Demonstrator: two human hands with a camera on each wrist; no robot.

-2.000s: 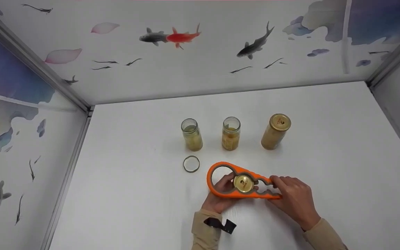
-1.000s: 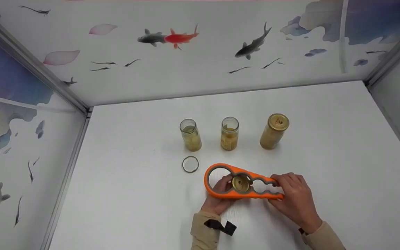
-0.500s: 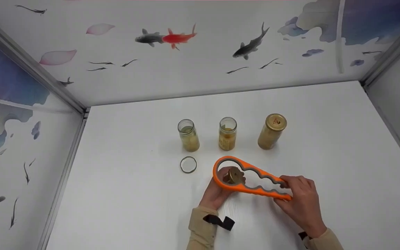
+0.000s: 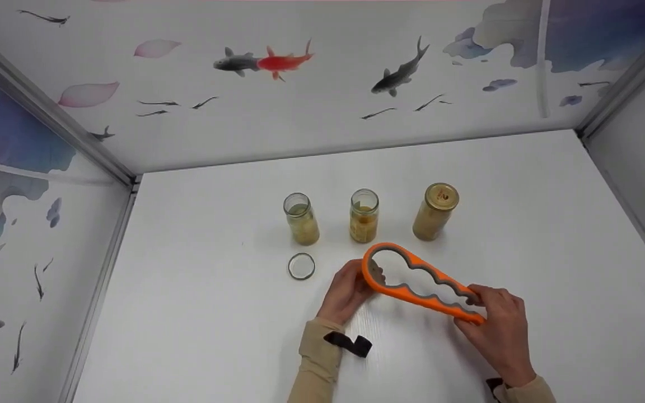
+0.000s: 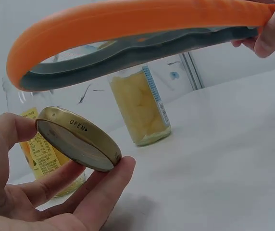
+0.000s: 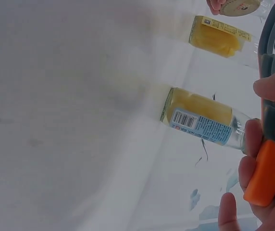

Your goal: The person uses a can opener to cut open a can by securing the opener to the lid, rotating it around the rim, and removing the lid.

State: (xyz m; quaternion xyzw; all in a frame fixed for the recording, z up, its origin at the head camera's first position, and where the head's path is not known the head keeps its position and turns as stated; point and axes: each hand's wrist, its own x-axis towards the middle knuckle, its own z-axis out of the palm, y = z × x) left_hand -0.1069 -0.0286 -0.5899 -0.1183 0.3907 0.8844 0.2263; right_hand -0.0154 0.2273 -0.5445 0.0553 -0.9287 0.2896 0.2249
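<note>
Lid pinched between the fingertips of the left hand; right hand grips the handle ends of the orange opener. Hands apart. Left jar and middle jar stand uncapped; loose lid lies on the table. Progress, judged: two jars uncapped, right jar left, lid still on. Head view mostly hides the held lid behind the opener's loop; left wrist view shows it below and clear of the loop, rim printed OPEN. Right wrist view adds a barcode on one blue label.
</note>
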